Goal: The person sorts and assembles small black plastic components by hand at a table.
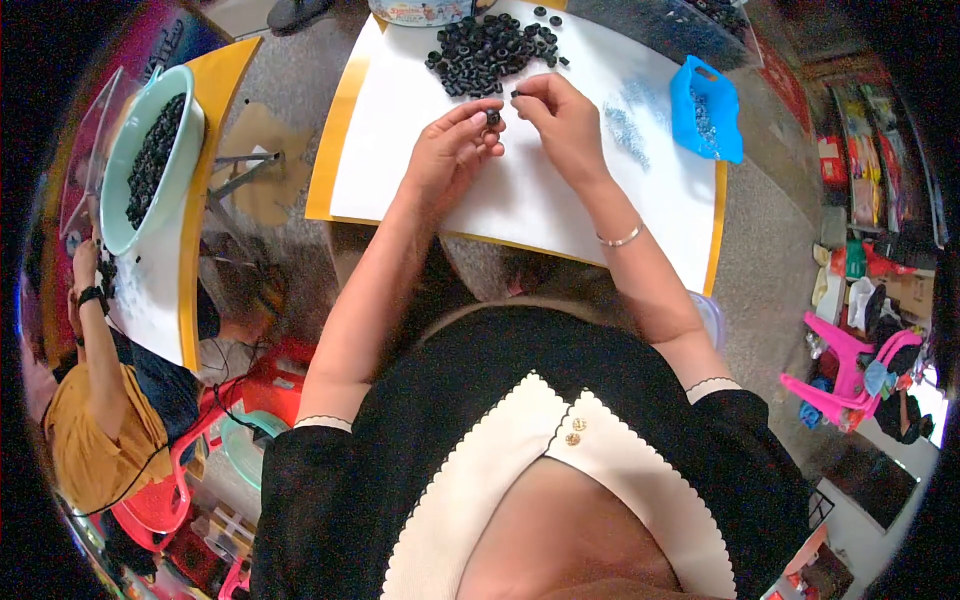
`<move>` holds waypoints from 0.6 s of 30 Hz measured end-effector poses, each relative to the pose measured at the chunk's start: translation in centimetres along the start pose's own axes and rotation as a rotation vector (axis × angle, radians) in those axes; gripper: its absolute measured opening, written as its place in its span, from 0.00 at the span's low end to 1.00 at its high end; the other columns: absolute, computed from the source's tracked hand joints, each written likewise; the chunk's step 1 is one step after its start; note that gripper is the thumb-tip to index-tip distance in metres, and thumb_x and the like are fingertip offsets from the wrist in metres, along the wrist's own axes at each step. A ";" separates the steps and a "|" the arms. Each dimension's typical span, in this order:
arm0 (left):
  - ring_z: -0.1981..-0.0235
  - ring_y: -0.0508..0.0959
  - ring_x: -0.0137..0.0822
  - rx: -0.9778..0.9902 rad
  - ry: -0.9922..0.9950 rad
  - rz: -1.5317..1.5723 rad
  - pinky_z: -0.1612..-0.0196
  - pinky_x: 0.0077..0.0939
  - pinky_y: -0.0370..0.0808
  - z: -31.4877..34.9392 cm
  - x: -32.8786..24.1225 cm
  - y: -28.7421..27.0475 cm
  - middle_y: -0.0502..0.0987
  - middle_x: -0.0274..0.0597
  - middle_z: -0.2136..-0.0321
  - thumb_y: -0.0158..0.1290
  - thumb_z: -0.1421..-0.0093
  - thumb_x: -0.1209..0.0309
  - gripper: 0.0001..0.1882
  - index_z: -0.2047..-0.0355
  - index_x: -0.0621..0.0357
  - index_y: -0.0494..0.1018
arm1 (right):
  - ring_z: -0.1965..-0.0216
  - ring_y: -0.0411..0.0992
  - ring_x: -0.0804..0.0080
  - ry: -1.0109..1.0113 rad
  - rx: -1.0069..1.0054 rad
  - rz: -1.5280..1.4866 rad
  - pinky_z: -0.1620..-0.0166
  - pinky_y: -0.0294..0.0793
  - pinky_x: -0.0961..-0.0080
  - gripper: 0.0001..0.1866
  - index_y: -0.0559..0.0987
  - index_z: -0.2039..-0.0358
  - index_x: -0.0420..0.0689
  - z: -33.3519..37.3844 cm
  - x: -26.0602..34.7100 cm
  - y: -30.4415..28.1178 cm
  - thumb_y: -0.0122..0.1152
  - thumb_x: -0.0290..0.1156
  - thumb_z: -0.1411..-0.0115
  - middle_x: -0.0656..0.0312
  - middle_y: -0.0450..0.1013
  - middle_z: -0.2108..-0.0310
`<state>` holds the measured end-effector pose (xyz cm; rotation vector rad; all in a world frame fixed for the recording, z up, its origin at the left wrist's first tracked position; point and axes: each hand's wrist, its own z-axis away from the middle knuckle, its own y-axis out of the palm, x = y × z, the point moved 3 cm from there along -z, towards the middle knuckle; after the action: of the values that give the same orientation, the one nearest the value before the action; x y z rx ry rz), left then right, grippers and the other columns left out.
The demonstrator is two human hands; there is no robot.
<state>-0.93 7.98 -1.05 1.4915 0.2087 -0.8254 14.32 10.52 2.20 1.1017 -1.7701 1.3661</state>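
My left hand [452, 150] pinches a small round black part [493, 117] between thumb and fingers, above the white tabletop [400, 175]. Close beside it, my right hand [565, 125] grips a smaller black piece [516, 93] with its fingertips. The two black pieces are apart. Just beyond both hands lies a heap of black parts [490, 50], some ring-shaped, some smaller and blocky. Right of my right hand, many tiny clear bluish pieces [628, 132] are spread over the white surface.
A blue tray [708, 148] with clear bits stands at the table's right edge. A printed container [430, 12] sits at the far edge. At left, another person [100, 400] works by a mint-green basin [190, 120] of black parts. A pink stool [845, 370] stands at right.
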 end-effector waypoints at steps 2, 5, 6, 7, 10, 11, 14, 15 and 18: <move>0.71 0.73 0.28 -0.028 0.005 -0.026 0.64 0.23 0.75 0.0 0.0 0.1 0.74 0.45 0.68 0.47 0.40 0.74 0.13 0.56 0.68 0.70 | 0.71 0.73 0.78 0.033 0.057 -0.231 0.67 0.72 0.82 0.08 0.78 0.68 0.41 1.2 0.8 -0.5 0.61 0.30 0.48 0.61 0.76 0.73; 0.71 0.74 0.28 -0.017 -0.005 -0.029 0.64 0.23 0.75 -0.1 0.1 0.0 0.74 0.45 0.68 0.48 0.41 0.74 0.13 0.57 0.68 0.71 | 0.71 0.72 0.81 0.060 0.055 -0.343 0.67 0.72 0.83 0.08 0.78 0.67 0.41 2.6 1.9 -0.8 0.61 0.28 0.48 0.64 0.76 0.73; 0.71 0.74 0.28 -0.014 -0.004 -0.024 0.64 0.24 0.76 -0.2 0.2 -0.1 0.74 0.44 0.68 0.49 0.41 0.74 0.13 0.57 0.68 0.71 | 0.71 0.72 0.81 0.061 0.056 -0.344 0.67 0.72 0.83 0.08 0.78 0.67 0.41 2.9 2.5 -1.0 0.61 0.28 0.48 0.64 0.76 0.73; 0.71 0.74 0.28 -0.010 -0.003 -0.020 0.65 0.24 0.76 -0.2 0.2 -0.2 0.74 0.44 0.68 0.49 0.41 0.74 0.13 0.57 0.68 0.71 | 0.71 0.72 0.81 0.054 0.072 -0.294 0.67 0.71 0.84 0.08 0.78 0.67 0.40 3.2 3.3 -1.2 0.61 0.27 0.48 0.64 0.76 0.73; 0.71 0.74 0.28 0.016 -0.015 -0.039 0.65 0.25 0.76 -0.3 0.3 -0.3 0.75 0.43 0.69 0.50 0.42 0.75 0.12 0.58 0.68 0.71 | 0.72 0.72 0.79 -0.007 0.089 -0.226 0.67 0.71 0.83 0.08 0.78 0.67 0.39 3.4 3.5 -1.1 0.60 0.26 0.48 0.63 0.76 0.72; 0.71 0.74 0.28 0.018 -0.015 -0.040 0.65 0.25 0.76 -0.3 0.4 -0.4 0.75 0.43 0.69 0.50 0.42 0.75 0.12 0.58 0.68 0.71 | 0.72 0.72 0.78 -0.060 0.091 -0.206 0.68 0.72 0.82 0.08 0.78 0.67 0.39 3.4 3.5 -1.0 0.60 0.26 0.48 0.62 0.75 0.72; 0.72 0.75 0.29 -0.020 -0.012 -0.063 0.65 0.25 0.76 -0.3 0.6 -0.5 0.76 0.43 0.68 0.50 0.42 0.75 0.12 0.58 0.68 0.71 | 0.72 0.72 0.71 -0.211 0.068 -0.007 0.68 0.72 0.78 0.07 0.77 0.68 0.39 3.6 3.8 -0.9 0.60 0.25 0.49 0.59 0.74 0.71; 0.72 0.75 0.29 -0.021 -0.005 -0.077 0.65 0.25 0.76 -0.3 0.6 -0.4 0.76 0.43 0.68 0.50 0.42 0.75 0.12 0.58 0.68 0.71 | 0.72 0.72 0.71 -0.212 0.068 -0.007 0.68 0.72 0.78 0.07 0.77 0.68 0.39 3.6 3.9 -1.0 0.60 0.25 0.49 0.59 0.74 0.71; 0.73 0.75 0.29 -0.027 0.006 -0.095 0.66 0.26 0.76 -0.2 0.6 -0.2 0.76 0.44 0.68 0.51 0.42 0.76 0.12 0.59 0.69 0.71 | 0.76 0.69 0.79 -0.357 0.020 0.131 0.72 0.68 0.84 0.06 0.78 0.68 0.40 3.8 4.4 -1.1 0.60 0.22 0.48 0.61 0.73 0.73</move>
<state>-0.59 7.96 -1.59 1.4679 0.2955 -0.8910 13.35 5.75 5.51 1.3259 -2.1183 1.3257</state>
